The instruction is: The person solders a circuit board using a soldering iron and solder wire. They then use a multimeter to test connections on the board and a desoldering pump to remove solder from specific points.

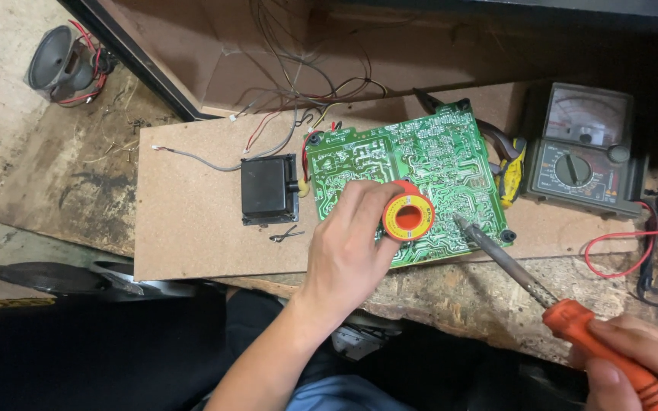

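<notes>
At the bottom right of the frame, the right hand (634,361) is wrapped tight around the orange handle of a soldering iron (542,293). The iron slants up and to the left, and its dark tip rests on the green board (413,164) near the board's lower right part.

In the lower middle, the left hand (348,243) reaches up from the bottom of the frame. Its fingers curl around a small orange spool (407,217) and grip it. The spool sits over the lower middle of the board, just to the left of the iron's tip.

The board lies flat on a brown sheet (192,221) in the middle of the frame. It is covered in thin pale lines and tiny dots. A black box (268,188) sits just beside the board's left edge, and red and grey wires (268,133) run from there toward the top. A small bent bit of metal (286,234) lies just below the box.

To the right of the board, pliers (510,164) with yellow handles lie partly under its edge. Past them, at the right, stands a grey meter (582,148) with a dial and a round knob. A red cord (611,255) loops below it.

Far off in the upper left corner, a grey speaker cone (59,65) rests on the workbench (451,297) with red wires on it.
</notes>
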